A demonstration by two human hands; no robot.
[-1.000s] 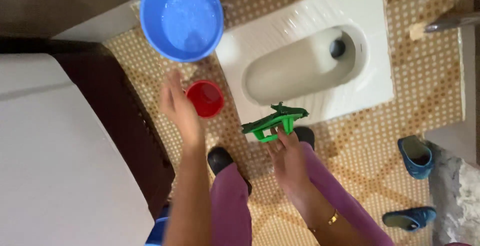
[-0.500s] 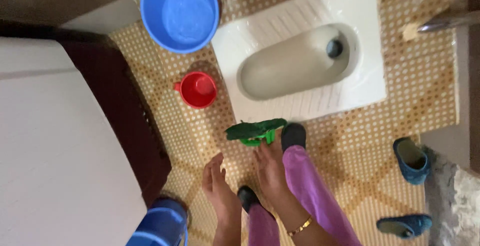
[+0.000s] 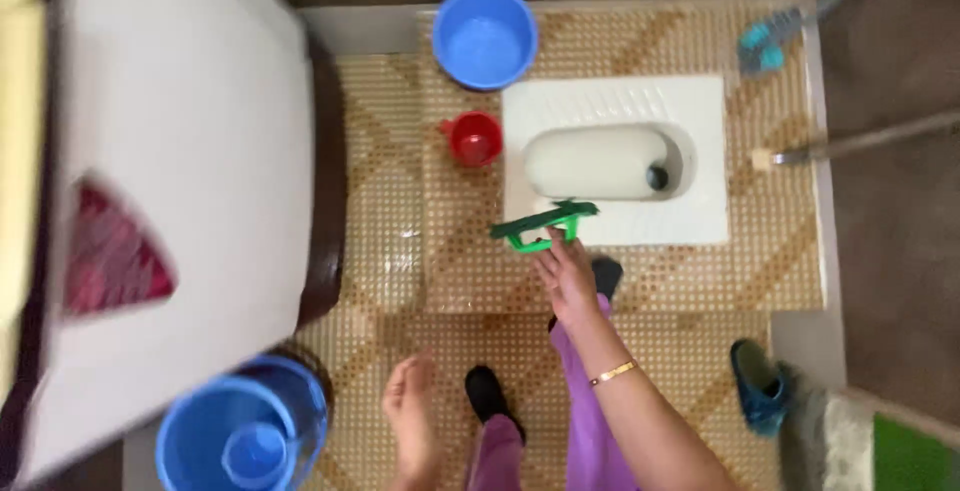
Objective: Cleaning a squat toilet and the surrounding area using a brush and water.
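Observation:
My right hand (image 3: 566, 276) grips a green scrubbing brush (image 3: 543, 227) by its handle, held level over the near rim of a white squat toilet pan (image 3: 615, 101). My left hand (image 3: 412, 406) hangs low near my left foot with fingers apart and nothing in it. A gold bangle sits on my right wrist. My feet in black footwear stand on the patterned tan floor tiles (image 3: 400, 181). A red mug (image 3: 475, 139) stands to the left of the pan, and a blue bucket (image 3: 485, 36) stands beyond it.
A large white appliance (image 3: 170, 191) fills the left side. A second blue bucket with a dipper inside (image 3: 245, 436) stands at the lower left. A blue slipper (image 3: 760, 391) lies at the right, beside a green mat (image 3: 915, 456). A pipe (image 3: 860, 141) and a blue brush (image 3: 765, 41) are at the upper right.
The view has pulled back and swung, showing the whole pan and the lower bucket. My left hand dropped from near the red mug to beside my feet. The brush stays in my right hand.

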